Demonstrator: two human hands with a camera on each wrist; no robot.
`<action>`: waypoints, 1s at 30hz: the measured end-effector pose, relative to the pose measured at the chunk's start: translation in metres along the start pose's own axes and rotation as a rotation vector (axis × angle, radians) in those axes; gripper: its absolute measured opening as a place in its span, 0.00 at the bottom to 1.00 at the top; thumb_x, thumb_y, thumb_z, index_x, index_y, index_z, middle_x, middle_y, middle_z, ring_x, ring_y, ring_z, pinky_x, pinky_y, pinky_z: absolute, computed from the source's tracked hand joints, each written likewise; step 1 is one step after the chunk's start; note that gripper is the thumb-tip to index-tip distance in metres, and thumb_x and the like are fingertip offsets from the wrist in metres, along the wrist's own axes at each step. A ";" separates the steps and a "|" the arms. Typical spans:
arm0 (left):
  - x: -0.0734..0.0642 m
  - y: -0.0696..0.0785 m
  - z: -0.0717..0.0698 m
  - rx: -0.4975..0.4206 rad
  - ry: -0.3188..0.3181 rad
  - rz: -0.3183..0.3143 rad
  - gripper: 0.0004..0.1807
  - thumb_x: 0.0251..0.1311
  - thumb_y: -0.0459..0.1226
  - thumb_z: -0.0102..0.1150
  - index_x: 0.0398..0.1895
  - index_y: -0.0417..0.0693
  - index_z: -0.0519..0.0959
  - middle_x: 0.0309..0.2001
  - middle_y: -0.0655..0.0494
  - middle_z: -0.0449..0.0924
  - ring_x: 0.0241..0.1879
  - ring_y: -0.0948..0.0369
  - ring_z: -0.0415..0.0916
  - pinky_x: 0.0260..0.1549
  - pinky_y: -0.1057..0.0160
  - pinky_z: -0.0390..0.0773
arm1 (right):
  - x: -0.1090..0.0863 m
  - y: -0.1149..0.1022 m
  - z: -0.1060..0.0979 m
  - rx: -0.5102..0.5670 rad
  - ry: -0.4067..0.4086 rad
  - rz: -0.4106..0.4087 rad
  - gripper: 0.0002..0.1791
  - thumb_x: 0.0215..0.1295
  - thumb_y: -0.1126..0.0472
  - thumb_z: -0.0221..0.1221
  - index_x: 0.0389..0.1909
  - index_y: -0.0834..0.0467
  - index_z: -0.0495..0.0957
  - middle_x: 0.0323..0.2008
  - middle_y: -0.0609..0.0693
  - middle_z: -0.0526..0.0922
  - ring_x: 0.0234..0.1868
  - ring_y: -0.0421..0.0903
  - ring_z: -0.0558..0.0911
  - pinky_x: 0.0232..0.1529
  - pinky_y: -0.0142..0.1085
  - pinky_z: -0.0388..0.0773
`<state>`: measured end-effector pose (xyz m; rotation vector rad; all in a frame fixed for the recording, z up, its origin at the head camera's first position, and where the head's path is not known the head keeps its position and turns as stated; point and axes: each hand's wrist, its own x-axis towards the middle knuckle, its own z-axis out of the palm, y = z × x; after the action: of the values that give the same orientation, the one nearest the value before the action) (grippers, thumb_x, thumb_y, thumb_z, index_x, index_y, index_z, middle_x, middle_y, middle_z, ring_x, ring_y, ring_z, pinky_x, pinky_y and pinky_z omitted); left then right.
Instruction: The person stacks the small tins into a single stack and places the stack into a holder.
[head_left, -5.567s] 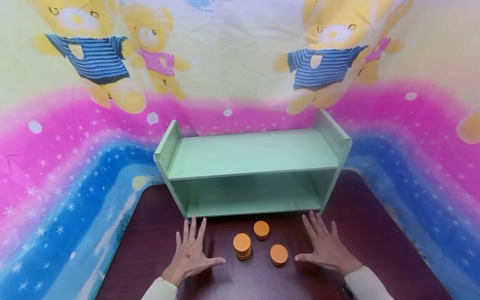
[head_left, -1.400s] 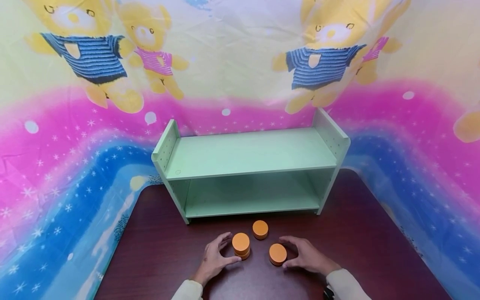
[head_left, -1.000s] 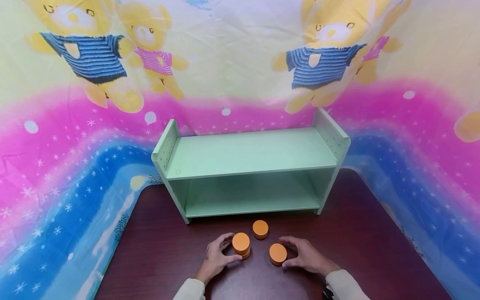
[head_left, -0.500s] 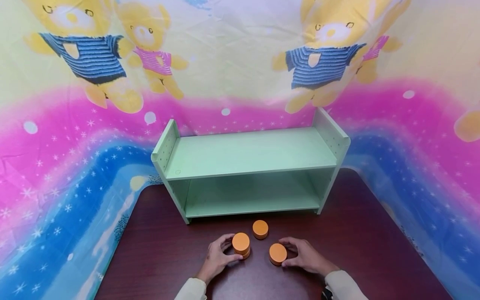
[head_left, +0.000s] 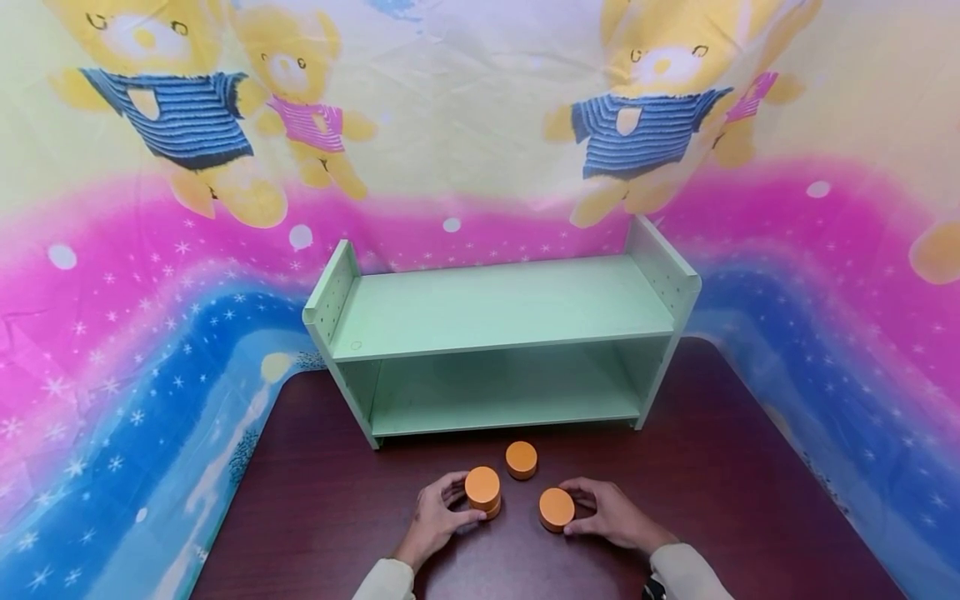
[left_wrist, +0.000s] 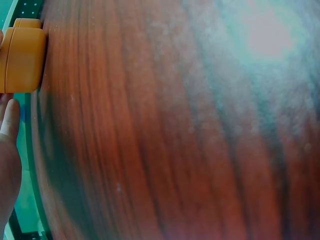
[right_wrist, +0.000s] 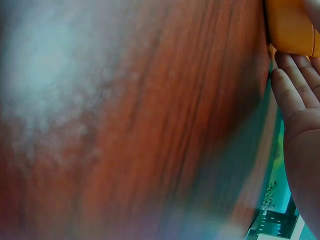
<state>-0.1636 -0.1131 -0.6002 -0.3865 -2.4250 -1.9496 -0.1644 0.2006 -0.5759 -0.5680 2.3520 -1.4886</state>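
Observation:
In the head view, two small orange round containers [head_left: 482,486] stand stacked on the dark table. My left hand [head_left: 437,512] curls around the stack, thumb near its front and fingers at its far left side. To the right, my right hand [head_left: 617,515] pinches a single orange round container [head_left: 557,507] between thumb and fingers. Another orange round container [head_left: 521,458] stands untouched behind them. In the left wrist view an orange container [left_wrist: 25,60] shows a seam near one end. The right wrist view shows only part of the right container [right_wrist: 292,30], above the fingers [right_wrist: 289,92].
A light green two-tier shelf [head_left: 502,304] stands on the dark reddish table [head_left: 315,500] behind the containers. Its upper board and lower compartment face me. A printed curtain [head_left: 465,108] with bears hangs around the table's back and sides.
From spread fingers at either side, both hands have moved inward and curled around the stack and the right container. Over the last second the hands have barely moved. The containers stay in place.

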 end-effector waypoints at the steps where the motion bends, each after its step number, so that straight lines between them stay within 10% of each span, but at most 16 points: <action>1: 0.000 0.000 0.000 -0.002 -0.001 -0.006 0.33 0.35 0.34 0.76 0.50 0.36 0.75 0.49 0.43 0.77 0.50 0.51 0.76 0.49 0.61 0.78 | 0.000 0.000 0.000 0.000 0.000 0.001 0.32 0.45 0.66 0.72 0.53 0.67 0.72 0.51 0.61 0.76 0.53 0.59 0.74 0.53 0.47 0.74; 30: 0.001 0.000 0.000 -0.023 0.001 -0.049 0.32 0.34 0.35 0.77 0.48 0.39 0.77 0.49 0.44 0.78 0.49 0.50 0.76 0.48 0.65 0.78 | 0.007 0.008 -0.008 -0.020 0.027 -0.006 0.33 0.45 0.49 0.72 0.53 0.55 0.74 0.51 0.51 0.77 0.54 0.53 0.75 0.53 0.39 0.76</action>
<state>-0.1650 -0.1132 -0.6003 -0.3296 -2.4360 -1.9980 -0.1750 0.2068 -0.5803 -0.5646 2.3901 -1.4859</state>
